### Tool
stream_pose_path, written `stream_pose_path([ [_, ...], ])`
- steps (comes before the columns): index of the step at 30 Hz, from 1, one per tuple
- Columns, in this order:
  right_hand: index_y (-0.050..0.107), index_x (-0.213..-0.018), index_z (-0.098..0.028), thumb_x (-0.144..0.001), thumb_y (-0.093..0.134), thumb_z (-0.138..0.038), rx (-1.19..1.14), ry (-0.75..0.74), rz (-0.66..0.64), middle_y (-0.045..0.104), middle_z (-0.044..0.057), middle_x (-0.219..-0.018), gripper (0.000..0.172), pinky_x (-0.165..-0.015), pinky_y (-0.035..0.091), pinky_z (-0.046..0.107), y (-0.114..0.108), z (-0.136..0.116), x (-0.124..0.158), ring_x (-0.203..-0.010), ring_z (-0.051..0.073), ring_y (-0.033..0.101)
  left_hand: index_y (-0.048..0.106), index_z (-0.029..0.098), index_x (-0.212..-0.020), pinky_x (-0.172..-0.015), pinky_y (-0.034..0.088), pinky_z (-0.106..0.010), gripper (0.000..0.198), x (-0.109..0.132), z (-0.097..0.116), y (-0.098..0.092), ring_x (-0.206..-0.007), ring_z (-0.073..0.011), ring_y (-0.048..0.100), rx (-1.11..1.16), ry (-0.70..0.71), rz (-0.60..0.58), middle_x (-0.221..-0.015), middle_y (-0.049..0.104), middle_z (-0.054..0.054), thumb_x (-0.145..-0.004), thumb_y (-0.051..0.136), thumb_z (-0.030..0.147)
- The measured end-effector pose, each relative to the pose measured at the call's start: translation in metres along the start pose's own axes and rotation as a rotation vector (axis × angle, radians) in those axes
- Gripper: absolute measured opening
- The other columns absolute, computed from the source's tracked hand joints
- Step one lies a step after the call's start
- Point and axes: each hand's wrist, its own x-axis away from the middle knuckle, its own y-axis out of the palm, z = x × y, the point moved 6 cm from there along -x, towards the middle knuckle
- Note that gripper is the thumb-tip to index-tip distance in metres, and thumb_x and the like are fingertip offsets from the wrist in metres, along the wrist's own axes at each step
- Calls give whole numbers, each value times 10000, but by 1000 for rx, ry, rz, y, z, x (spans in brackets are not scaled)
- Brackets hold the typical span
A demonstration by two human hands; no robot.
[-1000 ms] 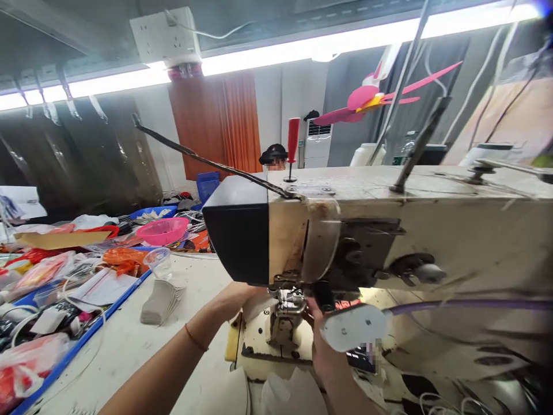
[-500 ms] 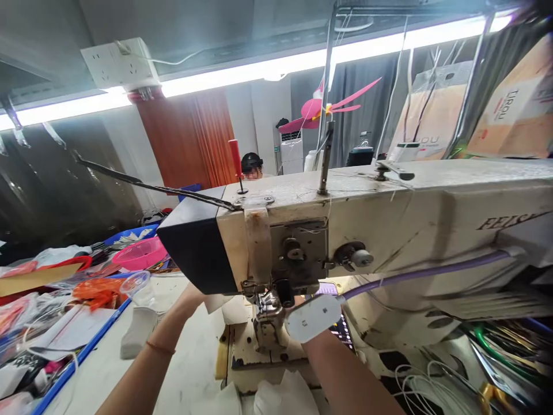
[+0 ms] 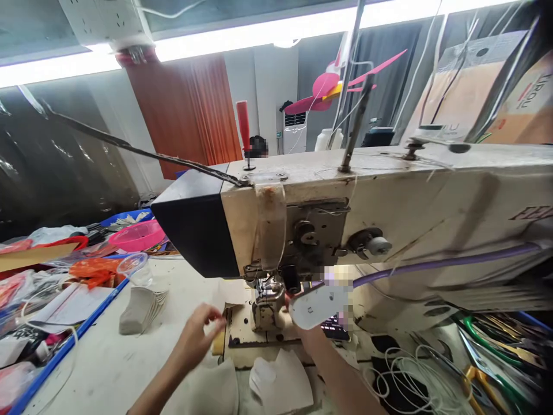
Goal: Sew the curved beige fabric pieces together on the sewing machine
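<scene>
My left hand (image 3: 199, 334) is in the air just left of the sewing machine's bed plate (image 3: 242, 337), thumb and fingers apart, with nothing seen between them. My right hand (image 3: 309, 335) reaches behind the white lamp head (image 3: 313, 306), beside the presser foot area (image 3: 268, 302); its fingers are mostly hidden. A pale fabric piece (image 3: 235, 292) lies behind the foot, at the back left of the bed. In front of the machine (image 3: 432, 207) lie more pale pieces (image 3: 287, 380) and a larger pale piece (image 3: 207, 389).
Left of my hand stands a stack of pale pieces (image 3: 136, 311) near a clear plastic cup (image 3: 136, 268). A blue-edged tray (image 3: 82, 325) holds bags and papers. At right are a coiled white cord (image 3: 406, 374) and scissors (image 3: 479, 386). A pink fan (image 3: 326, 86) stands behind.
My left hand has come back from behind the machine's head toward me and now shows its spread fingers. The right hand stays by the foot. The view has shifted.
</scene>
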Motion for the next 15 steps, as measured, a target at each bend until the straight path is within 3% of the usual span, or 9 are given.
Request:
stream_pose_path([
  [2,677,-901,-160,-723,697,-215,238,-22,-151,649,64,-988,187,-876,452,420,-9,11,25,-946,242,603,601,203,-1009,-851,402,-371,453,34,-3,21,-984,-269,516,-177,-46,-200,-1027,575,-77,-618,703,407],
  [4,718,-899,-192,-524,729,-78,445,-47,-262,626,85,-1054,393,-1000,337,411,-22,23,50,-1079,304,530,595,211,-1053,-861,381,-395,557,59,-12,34,-1030,-299,489,-318,-115,-273,-1075,557,-87,-542,759,359],
  [6,693,-1035,-183,-480,683,-57,652,-39,-358,587,115,-1121,570,-1008,318,427,-32,37,66,-1141,345,482,599,221,-1028,-853,375,-388,482,71,-17,41,-1027,-292,488,-365,-132,-268,-1069,555,-78,-581,739,333],
  [9,614,-1172,-154,-518,623,-89,854,-32,-445,524,144,-1213,657,-984,349,412,-35,51,73,-1173,345,466,594,220,-975,-849,377,-371,359,75,-17,41,-983,-261,501,-334,-75,-182,-1035,558,-61,-635,701,271],
  [12,503,-1287,-123,-538,571,-57,918,-62,-464,473,161,-1284,755,-999,329,384,-28,53,72,-1212,324,438,585,215,-900,-844,386,-357,238,76,-12,37,-947,-238,511,-297,2,-105,-1023,564,-60,-673,653,192],
  [15,458,-1306,-140,-591,510,-34,834,-112,-475,494,145,-1273,725,-972,337,349,-21,49,75,-1188,280,461,577,227,-1005,-893,363,-378,377,74,-10,34,-1030,-258,488,-280,16,-95,-1111,554,-68,-645,679,182],
])
